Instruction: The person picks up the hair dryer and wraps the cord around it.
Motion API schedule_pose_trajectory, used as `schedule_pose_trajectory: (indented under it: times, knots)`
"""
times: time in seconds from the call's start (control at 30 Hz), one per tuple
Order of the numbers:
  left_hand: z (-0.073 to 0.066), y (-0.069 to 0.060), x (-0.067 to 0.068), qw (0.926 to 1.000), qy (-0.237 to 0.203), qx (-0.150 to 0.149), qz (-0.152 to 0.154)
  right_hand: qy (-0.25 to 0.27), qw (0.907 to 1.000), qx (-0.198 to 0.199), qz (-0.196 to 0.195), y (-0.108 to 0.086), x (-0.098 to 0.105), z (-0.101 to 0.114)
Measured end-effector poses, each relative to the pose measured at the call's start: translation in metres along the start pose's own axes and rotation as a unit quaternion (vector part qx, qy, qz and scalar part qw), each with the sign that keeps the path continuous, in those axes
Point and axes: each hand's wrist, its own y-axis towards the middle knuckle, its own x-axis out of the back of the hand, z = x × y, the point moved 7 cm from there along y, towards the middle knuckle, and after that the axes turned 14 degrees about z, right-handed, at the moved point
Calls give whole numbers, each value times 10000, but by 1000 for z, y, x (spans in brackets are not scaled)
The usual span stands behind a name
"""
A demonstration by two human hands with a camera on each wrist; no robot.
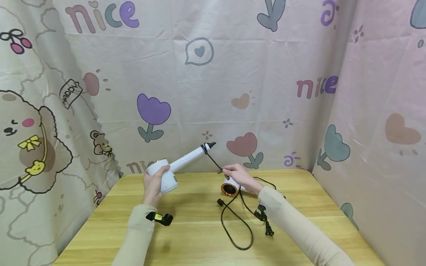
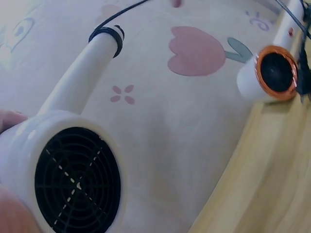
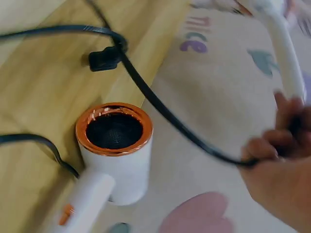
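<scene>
My left hand (image 1: 154, 186) grips a white hair dryer (image 1: 189, 158) by its head, above the left part of the table. Its handle slants up to the right, and the dark grille (image 2: 77, 179) shows in the left wrist view. Black power cord (image 1: 213, 159) is looped around the handle's end. My right hand (image 1: 243, 178) pinches that cord a short way from the handle. Below the right hand lies a second white hair dryer (image 3: 126, 177) with a copper-coloured rim. Part of its handle is hidden behind the right hand and forearm in the head view.
A length of black cord (image 1: 252, 236) curves across the wooden table (image 1: 193, 229). A two-pin plug (image 1: 269, 231) lies near the right forearm, and a small black piece (image 1: 220, 202) lies left of the cord. A patterned curtain (image 1: 199, 92) hangs behind the table and along both sides.
</scene>
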Motion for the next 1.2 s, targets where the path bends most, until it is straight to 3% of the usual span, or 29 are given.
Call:
schedule_pose_trajectory:
  times: [0.07,0.17,0.33,0.53,0.77,1.0,1.2]
  knots:
    - [0,0,1,9996,-281,54,34,872,9949,-327,397,3,0,-13]
    - [1,-1,-1,9984,-492,158,230,1686,9803,-742,711,6,2,-32]
    - [4,0,-8,9941,-561,468,800,2373,9608,-1338,518,11,12,-57]
    - [11,-1,-13,9866,-317,724,1424,1484,9707,-1842,-425,16,34,-63]
    - [21,-5,-23,9762,94,803,2012,1032,9774,-1585,-944,21,41,-45]
    - [29,-5,-21,9717,389,879,2159,530,9774,-1317,-1565,19,50,-33]
    - [27,-3,-18,9689,1023,675,2151,98,9792,-1145,-1671,16,55,-21]
